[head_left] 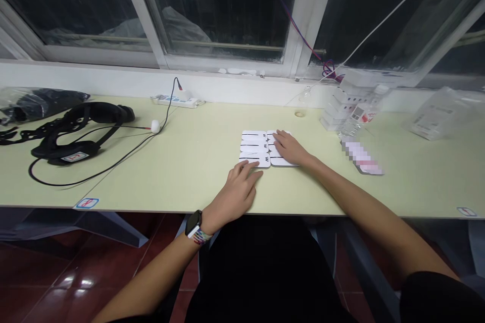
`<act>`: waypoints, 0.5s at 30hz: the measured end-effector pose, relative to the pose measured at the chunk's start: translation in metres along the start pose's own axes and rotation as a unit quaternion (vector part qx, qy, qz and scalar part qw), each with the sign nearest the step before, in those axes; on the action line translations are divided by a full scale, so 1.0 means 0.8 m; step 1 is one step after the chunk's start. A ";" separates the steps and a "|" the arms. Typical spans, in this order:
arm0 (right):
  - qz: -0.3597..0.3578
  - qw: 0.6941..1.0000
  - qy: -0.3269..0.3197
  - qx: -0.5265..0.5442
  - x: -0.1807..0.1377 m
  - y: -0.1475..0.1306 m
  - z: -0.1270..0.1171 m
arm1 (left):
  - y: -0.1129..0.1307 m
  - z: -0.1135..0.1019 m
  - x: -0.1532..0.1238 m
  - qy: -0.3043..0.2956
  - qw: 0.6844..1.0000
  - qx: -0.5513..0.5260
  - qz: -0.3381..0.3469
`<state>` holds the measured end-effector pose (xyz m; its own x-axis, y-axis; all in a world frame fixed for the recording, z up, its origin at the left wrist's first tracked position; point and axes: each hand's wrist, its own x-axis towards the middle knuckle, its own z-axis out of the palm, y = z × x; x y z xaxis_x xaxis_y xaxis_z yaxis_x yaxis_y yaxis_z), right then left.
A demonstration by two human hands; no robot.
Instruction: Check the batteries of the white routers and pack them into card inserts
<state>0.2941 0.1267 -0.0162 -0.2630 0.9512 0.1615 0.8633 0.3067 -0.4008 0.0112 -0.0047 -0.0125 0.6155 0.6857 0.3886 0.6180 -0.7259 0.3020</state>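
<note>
Several white cards [254,135] with rounded corners and black marks lie in two columns on the pale table. Black lines and a letter show on the left column. My left hand [239,186] rests at the lower edge of this column, its fingers apart and fingertips on the nearest card [264,160]. Over the right column lies my right hand [291,147], fingers stretched out flat on the cards and hiding part of them. Neither hand grasps anything.
A black headset [91,111] and its cable lie to the left, near a power strip [176,101]. Stacked white boxes [335,106], a clear plastic bottle [358,118], a blurred paper packet [361,156] and a plastic bag [435,113] are on the right. Windows stand behind.
</note>
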 end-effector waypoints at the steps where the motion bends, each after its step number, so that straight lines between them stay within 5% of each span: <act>1: -0.001 1.000 0.000 0.000 -0.001 -0.001 0.000 | 0.000 0.000 0.000 -0.001 1.000 0.001 0.000; 15: -0.013 1.000 -0.001 -0.009 -0.005 -0.003 0.000 | -0.002 0.003 0.000 0.006 1.000 -0.005 0.001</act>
<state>0.2926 0.1222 -0.0161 -0.2861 0.9432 0.1690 0.8640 0.3302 -0.3801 0.0113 -0.0034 -0.0150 0.6108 0.6835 0.3997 0.6113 -0.7279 0.3105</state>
